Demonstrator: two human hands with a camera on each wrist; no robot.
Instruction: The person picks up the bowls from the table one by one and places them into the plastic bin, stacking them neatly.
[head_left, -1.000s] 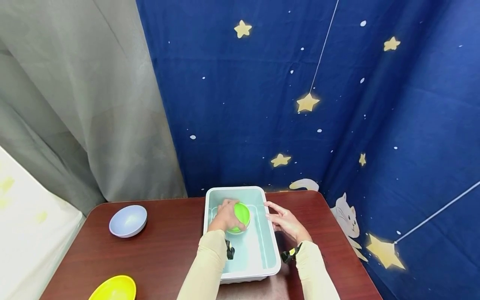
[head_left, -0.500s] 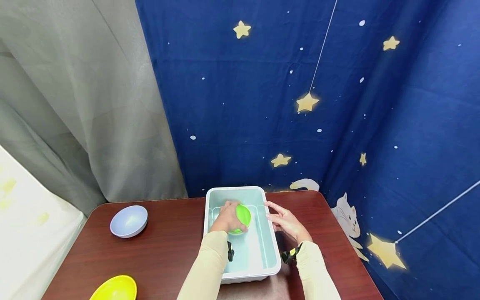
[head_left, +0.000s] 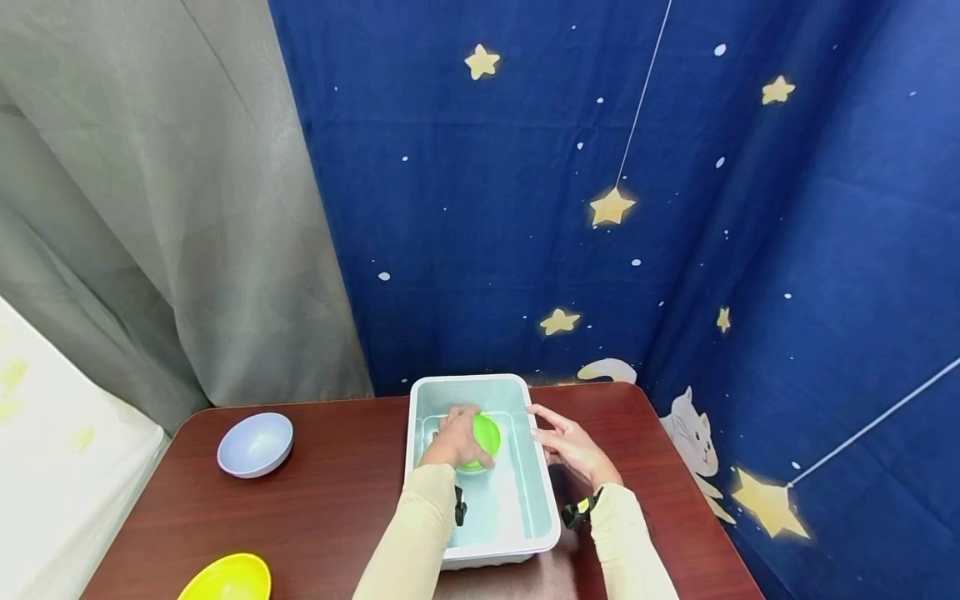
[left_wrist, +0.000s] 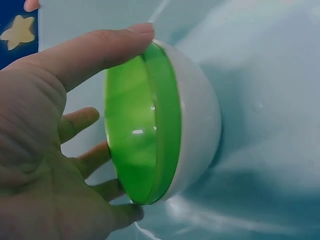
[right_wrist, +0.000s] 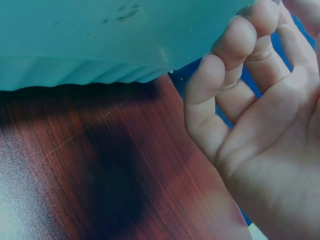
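Observation:
My left hand [head_left: 454,440] is inside the pale blue-green tub [head_left: 501,551]. It grips a bowl [head_left: 487,433] with a bright green inside and a white outer shell. In the left wrist view the bowl [left_wrist: 192,120] stands tilted on its side near the tub floor. The thumb [left_wrist: 115,45] presses its upper rim, while the other fingers lie along the opposite edge, partly behind the bowl. My right hand [head_left: 573,450] rests against the tub's right side with its fingertips at the rim. From the right wrist, relaxed, bent fingers [right_wrist: 205,82] show beside the outer wall.
A light blue bowl [head_left: 256,445] sits at the table's back left. Nearer the front left is a yellow bowl [head_left: 228,581], cut off by the frame. The brown wooden table [head_left: 330,492] ends before a blue star-patterned curtain [head_left: 487,208] and a grey curtain [head_left: 187,208].
The left hand and the green-and-white bowl shift only very slightly inside the tub. My right hand keeps its place at the rim, and the other bowls stay put.

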